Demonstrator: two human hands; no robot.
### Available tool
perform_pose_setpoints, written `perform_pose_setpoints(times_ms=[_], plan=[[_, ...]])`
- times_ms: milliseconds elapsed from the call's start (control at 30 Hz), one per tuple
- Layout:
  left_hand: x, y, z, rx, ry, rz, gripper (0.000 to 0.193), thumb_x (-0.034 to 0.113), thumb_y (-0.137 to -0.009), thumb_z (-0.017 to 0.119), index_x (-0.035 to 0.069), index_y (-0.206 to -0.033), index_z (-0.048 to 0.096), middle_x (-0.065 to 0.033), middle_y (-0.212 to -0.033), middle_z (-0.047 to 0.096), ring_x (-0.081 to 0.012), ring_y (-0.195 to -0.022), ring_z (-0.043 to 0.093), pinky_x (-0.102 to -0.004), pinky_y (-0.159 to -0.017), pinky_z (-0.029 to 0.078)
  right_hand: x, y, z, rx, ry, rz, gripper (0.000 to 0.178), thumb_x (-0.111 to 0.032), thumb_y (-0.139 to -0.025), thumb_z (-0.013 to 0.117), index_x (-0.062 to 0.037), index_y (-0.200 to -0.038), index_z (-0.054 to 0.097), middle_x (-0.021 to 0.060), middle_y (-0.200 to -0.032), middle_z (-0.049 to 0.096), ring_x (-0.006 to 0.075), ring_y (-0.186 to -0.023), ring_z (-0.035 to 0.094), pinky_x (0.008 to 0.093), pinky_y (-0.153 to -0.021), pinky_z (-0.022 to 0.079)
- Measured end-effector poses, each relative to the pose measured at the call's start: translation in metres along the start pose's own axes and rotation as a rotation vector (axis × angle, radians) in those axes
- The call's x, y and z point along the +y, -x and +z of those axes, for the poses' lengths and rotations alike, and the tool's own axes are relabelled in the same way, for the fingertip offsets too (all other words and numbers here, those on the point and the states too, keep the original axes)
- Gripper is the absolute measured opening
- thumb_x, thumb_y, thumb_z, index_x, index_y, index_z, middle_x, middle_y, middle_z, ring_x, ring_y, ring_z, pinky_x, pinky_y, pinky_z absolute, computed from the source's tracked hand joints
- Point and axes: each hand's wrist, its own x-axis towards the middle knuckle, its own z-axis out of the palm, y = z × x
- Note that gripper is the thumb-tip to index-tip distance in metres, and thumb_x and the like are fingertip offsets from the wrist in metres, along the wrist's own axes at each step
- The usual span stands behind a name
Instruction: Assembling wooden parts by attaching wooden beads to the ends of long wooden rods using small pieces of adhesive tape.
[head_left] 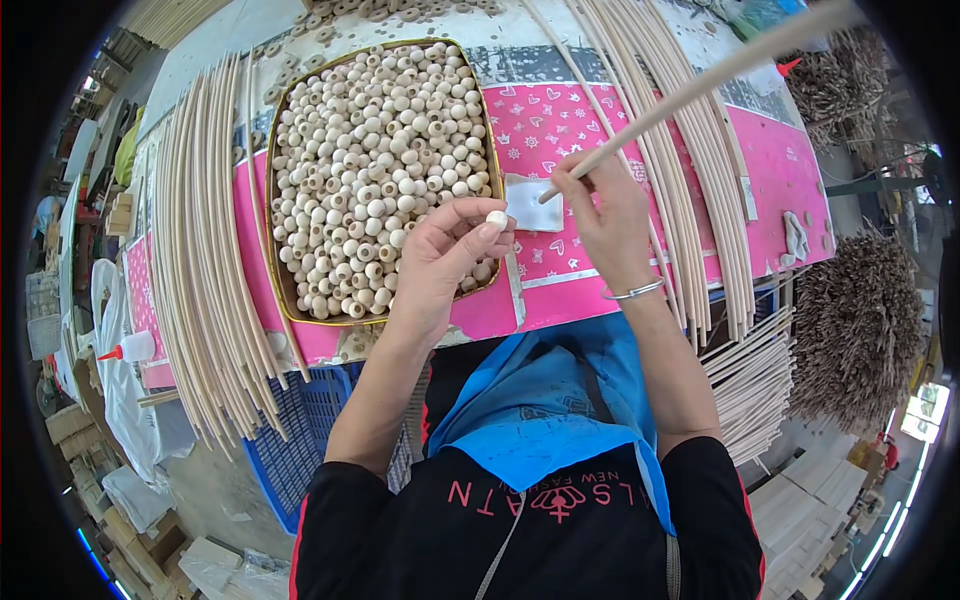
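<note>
Between the thumb and fingers of my left hand [447,250] is a pale round wooden bead [497,219]. My right hand [605,215] grips a long wooden dowel [690,92] close to its lower end. That end hangs over a small white glue tray [532,204]; I cannot tell whether it touches the white surface. The dowel slants up to the far right. Under and beyond my left hand stands a gold-rimmed tray [270,215] heaped with wooden beads [375,150], several showing dark drilled holes.
Bundles of bare dowels [205,240] lie at the left and more dowels [690,180] at the right of the pink-covered table [550,295]. Glue bottles [135,348] with red tips sit at both sides. A blue crate [300,420] stands below; bundled sticks [850,330] fill the right.
</note>
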Motion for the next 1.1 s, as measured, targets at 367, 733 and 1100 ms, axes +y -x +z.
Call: perform_pose_setpoints(times_ms=[367,733,1100], plan=[[0.004,0.000,0.001,0.009,-0.016,0.030,0.025,0.011,-0.100,0.063,0.000,-0.122,0.064,-0.0076,-0.108,0.071,-0.0118,-0.098,0.066,-0.0265,-0.087,0.054,0.004,-0.003,-0.014,0.034,-0.049,0.005,0.011,-0.010,-0.096,0.068,0.0005,-0.101,0.066,0.0066,-0.081,0.064,0.0115,-0.071,0.062,0.0284,-0.062,0.049],[0.002,-0.013,0.012,0.067,-0.007,0.038,0.029,0.015,-0.100,0.063,0.000,-0.126,0.064,-0.0074,-0.108,0.071,-0.0129,-0.101,0.067,-0.0274,-0.089,0.054,0.003,0.003,-0.038,0.212,-0.395,0.199,0.016,-0.017,-0.102,0.062,-0.0010,-0.104,0.065,0.0057,-0.089,0.067,0.0116,-0.081,0.065,0.0250,-0.073,0.055],[-0.002,-0.015,0.030,0.018,0.323,-0.105,0.025,0.015,-0.102,0.060,-0.002,-0.121,0.062,-0.0135,-0.112,0.070,-0.0206,-0.106,0.069,-0.0316,-0.093,0.058,-0.027,0.014,-0.041,0.191,-0.577,0.080,0.018,-0.019,-0.103,0.059,-0.0014,-0.106,0.062,0.0084,-0.092,0.068,0.0134,-0.082,0.066,0.0271,-0.076,0.055]])
